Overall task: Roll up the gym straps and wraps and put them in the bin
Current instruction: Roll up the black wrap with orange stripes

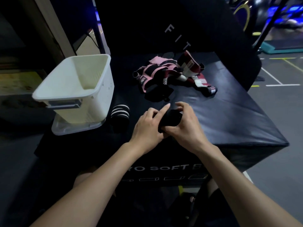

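Note:
A black wrap (171, 119) sits rolled between my two hands over the front of the black soft box (229, 115). My left hand (147, 126) holds its left side, index finger stretched along the top. My right hand (186, 123) curls over its right side. A black roll with white stripes (120, 114) lies left of my hands, beside the bin. Farther back lies a loose pile of pink and black straps (152, 71), dark red and white wraps (190, 68) and a black strap (157, 95). The white bin (73, 94) stands at the left with nothing visible inside.
The bin rests on a white lid or tray (72, 128) at the box's left edge. Behind the box rises a black padded wall with white letters (178, 36). Grey gym floor with painted lines (278, 82) lies to the right.

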